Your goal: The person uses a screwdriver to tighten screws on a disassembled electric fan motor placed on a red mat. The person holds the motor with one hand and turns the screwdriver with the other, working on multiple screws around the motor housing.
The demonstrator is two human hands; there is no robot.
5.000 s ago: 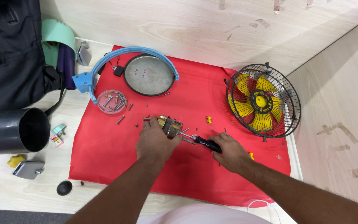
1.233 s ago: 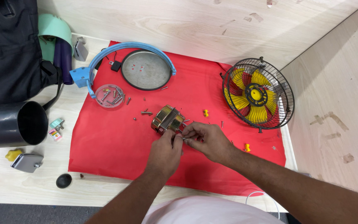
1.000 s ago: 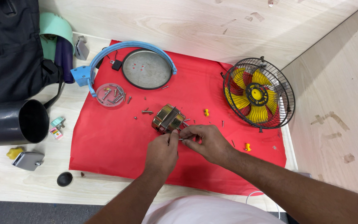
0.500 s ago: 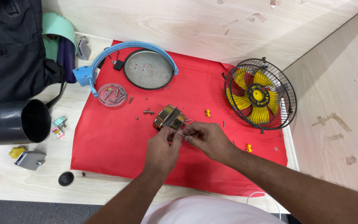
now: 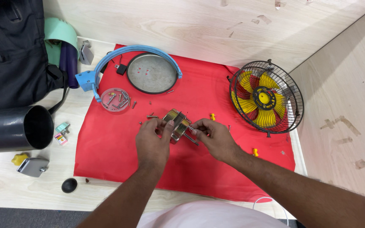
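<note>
A small brass-coloured fan motor lies in the middle of a red mat. My left hand rests against the motor's near side, thumb on its casing. My right hand is at the motor's right side, fingertips pinching a thin metal part by its shaft. A black-handled screwdriver pokes out between the two hands.
A black wire-caged fan with yellow blades lies at the mat's right end. A round grey plate inside a blue arc frame, a clear dish of screws, loose screws and yellow clips lie about. A black tube and a black bag are left.
Five seconds ago my right hand held the screwdriver out to the right; now both hands are close together on the motor. Over the last second they barely moved.
</note>
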